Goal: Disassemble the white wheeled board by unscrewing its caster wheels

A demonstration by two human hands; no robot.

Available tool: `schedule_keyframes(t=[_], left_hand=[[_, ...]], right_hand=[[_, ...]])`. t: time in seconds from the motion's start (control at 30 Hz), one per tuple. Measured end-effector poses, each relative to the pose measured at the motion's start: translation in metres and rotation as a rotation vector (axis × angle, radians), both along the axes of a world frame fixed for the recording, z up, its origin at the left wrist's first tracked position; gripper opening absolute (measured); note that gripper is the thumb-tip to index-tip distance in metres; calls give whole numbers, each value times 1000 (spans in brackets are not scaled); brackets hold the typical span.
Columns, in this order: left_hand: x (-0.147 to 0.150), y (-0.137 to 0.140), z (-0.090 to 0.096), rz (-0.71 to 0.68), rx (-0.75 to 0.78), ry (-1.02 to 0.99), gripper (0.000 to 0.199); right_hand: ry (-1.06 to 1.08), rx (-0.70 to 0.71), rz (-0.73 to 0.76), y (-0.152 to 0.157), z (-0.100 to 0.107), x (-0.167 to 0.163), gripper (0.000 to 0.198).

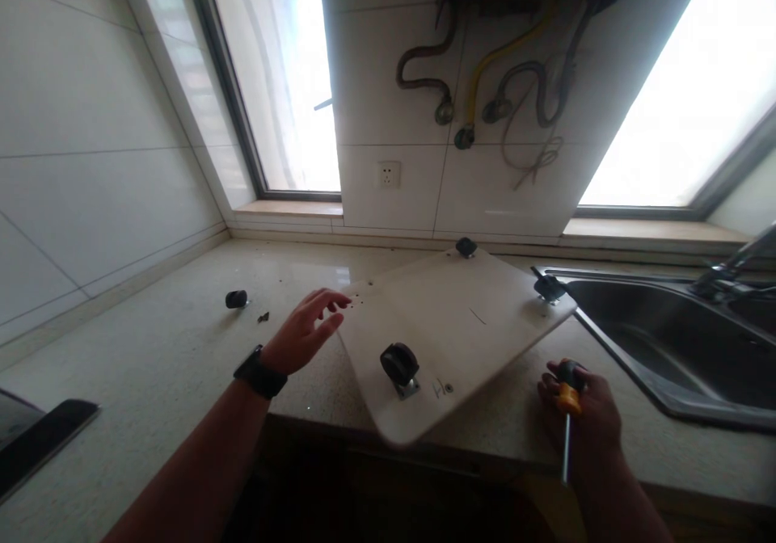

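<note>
A pale board [424, 309] with rounded corners lies on the countertop, its front corner jutting over the edge. Black caster wheels stand on three of its corners: one at the front [400, 363], one at the back [466, 246], one at the right [549, 288]. The left corner bears only small holes. Over that corner hovers my left hand [312, 325], fingers spread and holding nothing. A loose caster [236, 299] and a few small screws [263, 317] lie to its left. My right hand [585, 406] grips a screwdriver [568, 397] with an orange and black handle, shaft pointing toward me.
A steel sink [660, 341] with a faucet [727, 276] is set into the counter [158, 349] at the right. A dark flat object [52, 442] lies at the left edge. Hoses [478, 66] hang from a dark appliance on the tiled wall, near a socket [389, 174].
</note>
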State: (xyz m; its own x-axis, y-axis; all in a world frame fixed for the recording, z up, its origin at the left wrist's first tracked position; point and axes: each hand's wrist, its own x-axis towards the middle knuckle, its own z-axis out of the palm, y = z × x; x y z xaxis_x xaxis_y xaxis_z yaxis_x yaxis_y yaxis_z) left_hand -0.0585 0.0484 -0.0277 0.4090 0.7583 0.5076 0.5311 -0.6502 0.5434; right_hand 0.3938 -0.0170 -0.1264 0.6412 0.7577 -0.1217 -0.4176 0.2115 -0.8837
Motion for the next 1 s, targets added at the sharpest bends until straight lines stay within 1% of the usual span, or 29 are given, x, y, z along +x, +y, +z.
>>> schedule_keyframes(t=[0.07, 0.13, 0.2, 0.27, 0.3, 0.4, 0.53, 0.7, 1.0], left_hand=[[18, -14, 9, -149, -55, 41, 33], [30, -26, 14, -273, -103, 116, 49], [39, -34, 15, -355, -141, 184, 68], [45, -38, 14, -404, -160, 205, 77], [47, -39, 13, -423, -162, 203, 75], [52, -39, 10, -447, -145, 188, 63], [53, -37, 8, -418, -139, 174, 52], [52, -39, 12, -386, -166, 139, 49], [49, -42, 17, -431, -190, 79, 47]], right_hand=[[-40, -15, -5, -1, -4, -4, 30], [-87, -26, -9, -3, -7, -7, 35], [-116, -36, -4, -6, -8, -8, 37], [-130, -39, 7, -8, -8, -8, 36], [-136, -41, 12, -9, -8, -7, 35], [-156, -53, 24, -8, -8, -6, 37], [-182, -75, 39, -6, -8, -6, 42], [-194, -86, 38, -5, -9, -6, 42], [-200, -89, 36, -5, -4, -8, 44]])
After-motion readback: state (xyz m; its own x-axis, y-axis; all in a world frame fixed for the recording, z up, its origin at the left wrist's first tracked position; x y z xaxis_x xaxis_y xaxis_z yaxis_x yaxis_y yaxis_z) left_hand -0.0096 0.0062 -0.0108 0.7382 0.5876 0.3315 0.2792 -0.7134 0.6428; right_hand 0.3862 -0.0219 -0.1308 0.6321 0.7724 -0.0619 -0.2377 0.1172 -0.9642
